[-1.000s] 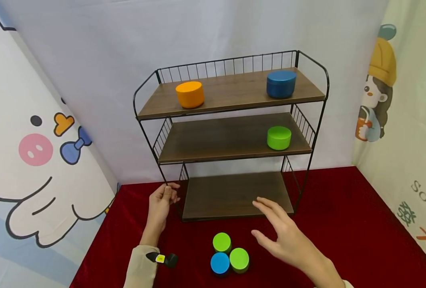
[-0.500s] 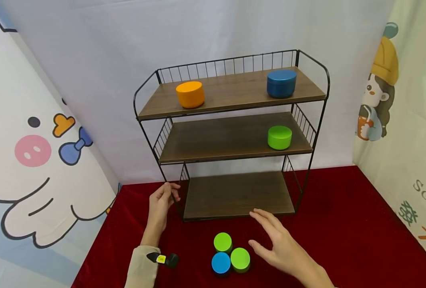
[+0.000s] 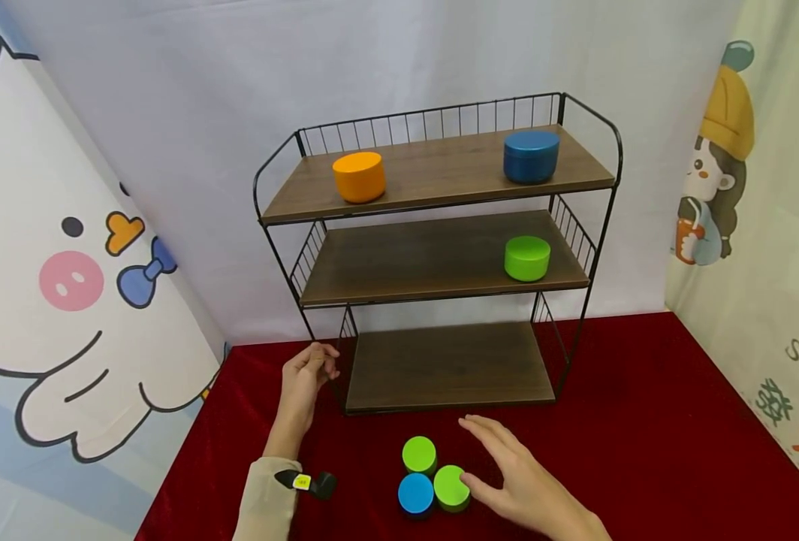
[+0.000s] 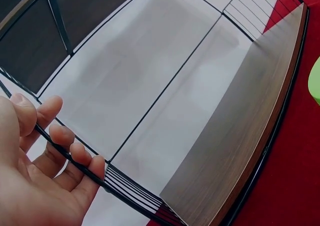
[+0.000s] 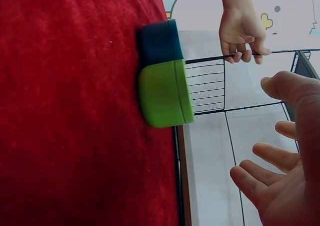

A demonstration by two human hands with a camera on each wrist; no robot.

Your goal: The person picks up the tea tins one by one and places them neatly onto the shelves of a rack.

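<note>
My left hand (image 3: pixel 301 383) grips the black metal side post of a three-tier shelf rack (image 3: pixel 450 368), low on its left side. In the left wrist view the fingers (image 4: pixel 87 166) curl round that thin black rod (image 4: pixel 125 198). My right hand (image 3: pixel 517 477) hovers, thumb and fingers spread, just right of three round tins on the cloth. They stand in a cluster: a green tin (image 3: pixel 419 455) at the back, a blue tin (image 3: pixel 416 494) in front and another green tin (image 3: pixel 450 488) nearest the right thumb. Nothing lies in the right hand.
An orange tin (image 3: pixel 359 178) and a larger blue tin (image 3: pixel 531 158) stand on the top shelf, left and right. A green tin (image 3: pixel 527 259) sits at the middle shelf's right. Red cloth (image 3: pixel 643 421) covers the table; printed curtains (image 3: pixel 758 315) flank it.
My right hand has come down and left, from before the bottom shelf to beside the nearest green tin. The left hand keeps its grip on the post; the tins stay put.
</note>
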